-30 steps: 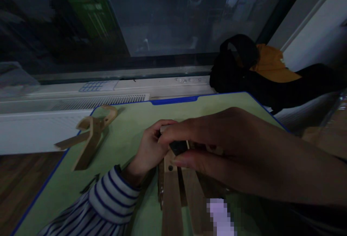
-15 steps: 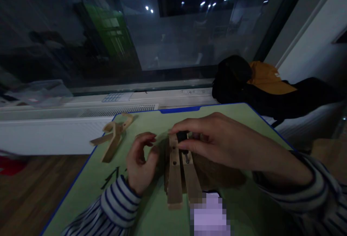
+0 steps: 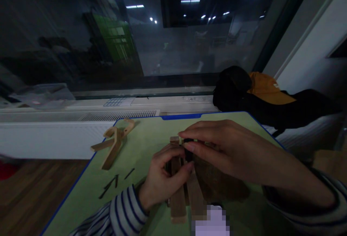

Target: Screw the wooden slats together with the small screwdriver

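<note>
A short black-handled screwdriver (image 3: 188,153) stands upright in my right hand (image 3: 225,145), its handle pinched between thumb and fingers. Its tip is hidden behind my left hand (image 3: 165,176). The left fingers curl over the left wooden strip (image 3: 178,203), with the thumb reaching across to the right wooden strip (image 3: 195,192) beside the screwdriver. The two strips lie close together, their near ends towards me. Under and to the right of them is a dark brown area whose kind I cannot make out.
A jointed wooden piece (image 3: 115,144) lies at the left of the green table (image 3: 146,131). Several dark screws (image 3: 108,185) rest near my left sleeve. A pixelated light purple object (image 3: 213,221) is at the near edge. Beyond are a radiator (image 3: 54,138), an orange cap (image 3: 268,88) and dark clothing.
My left hand has moved right, from beside the wooden strips onto them, its fingers closing near the screwdriver. My right hand still grips the screwdriver. The view has tilted up slightly.
</note>
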Demonstrator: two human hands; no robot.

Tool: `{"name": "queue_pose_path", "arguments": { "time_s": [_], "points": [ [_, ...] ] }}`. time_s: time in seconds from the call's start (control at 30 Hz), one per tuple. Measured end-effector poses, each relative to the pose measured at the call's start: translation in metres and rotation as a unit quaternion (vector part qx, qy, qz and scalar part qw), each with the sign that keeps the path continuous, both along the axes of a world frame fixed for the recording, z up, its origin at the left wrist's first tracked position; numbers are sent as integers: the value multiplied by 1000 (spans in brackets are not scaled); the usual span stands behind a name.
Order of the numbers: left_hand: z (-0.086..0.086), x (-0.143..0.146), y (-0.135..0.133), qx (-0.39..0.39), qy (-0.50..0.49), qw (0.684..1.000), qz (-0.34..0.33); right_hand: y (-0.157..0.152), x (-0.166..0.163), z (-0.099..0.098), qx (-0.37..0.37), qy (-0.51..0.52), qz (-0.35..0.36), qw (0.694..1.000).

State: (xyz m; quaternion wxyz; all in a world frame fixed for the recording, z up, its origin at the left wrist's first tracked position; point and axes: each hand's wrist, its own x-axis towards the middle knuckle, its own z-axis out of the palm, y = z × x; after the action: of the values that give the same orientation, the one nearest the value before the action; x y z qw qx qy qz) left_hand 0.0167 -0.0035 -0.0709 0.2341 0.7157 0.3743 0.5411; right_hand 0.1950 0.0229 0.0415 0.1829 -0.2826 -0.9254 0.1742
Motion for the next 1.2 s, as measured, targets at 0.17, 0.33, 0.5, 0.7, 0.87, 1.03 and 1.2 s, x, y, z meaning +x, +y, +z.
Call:
{"name": "queue_pose_path", "arguments": {
  "time_s": [0.17, 0.33, 0.5, 0.7, 0.87, 1.03, 1.2],
  "points": [
    [0, 4, 3, -47, -47, 998, -17, -2, -1, -2, -4, 3, 1, 1000],
    [3, 1, 2, -97, -85, 990, -57, -6, -4, -6, -34, 43, 3, 998],
    [4, 0, 3, -103, -107, 986, -74, -4, -7, -9, -70, 65, 3, 995],
    [8, -2, 3, -91, -106, 985, -97, -2, -5, -10, -69, 80, 5, 994],
    [8, -4, 3, -95, -80, 986, -108, -2, -4, -11, -64, 76, -6, 995],
    [8, -5, 4, -100, -77, 984, -127, -2, -5, -9, -71, 68, 2, 995],
    [9, -6, 3, -90, -54, 987, -126, -2, -3, -4, -115, 70, 29, 990]
  ]
}}
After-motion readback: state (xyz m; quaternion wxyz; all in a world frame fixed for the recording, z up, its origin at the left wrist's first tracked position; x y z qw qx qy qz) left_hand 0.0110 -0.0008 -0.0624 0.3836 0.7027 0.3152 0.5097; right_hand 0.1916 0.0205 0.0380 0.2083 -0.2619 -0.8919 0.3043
